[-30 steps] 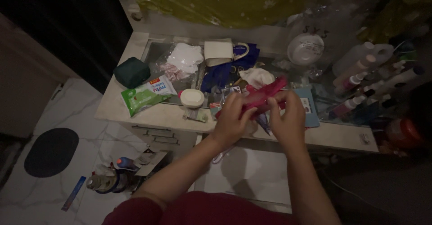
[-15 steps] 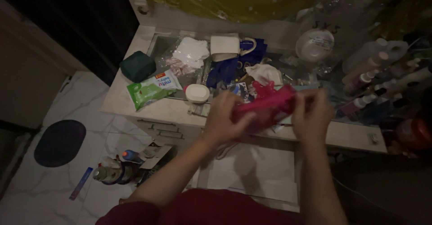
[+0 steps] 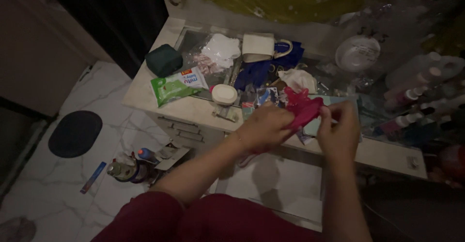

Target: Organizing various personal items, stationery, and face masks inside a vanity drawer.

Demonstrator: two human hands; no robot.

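Note:
Both of my hands hold a bright pink cloth pouch (image 3: 302,109) just above the front edge of a cluttered dressing table (image 3: 193,113). My left hand (image 3: 264,128) grips its lower left end. My right hand (image 3: 339,130) pinches its right end between thumb and fingers. The pouch is bunched up, with a frilly end pointing away from me.
On the table lie a green wipes packet (image 3: 177,85), a dark green case (image 3: 163,60), a round white compact (image 3: 224,94), a cream bag (image 3: 257,47), blue cloth (image 3: 261,70), a white bowl (image 3: 357,53) and several bottles (image 3: 411,89). Cans and tape (image 3: 128,169) sit on the marble floor; a dark mat (image 3: 75,133) lies left.
The pouch was stretched out flat between my hands, then gathered; now it is bunched smaller. The view has shifted so the table sits further right.

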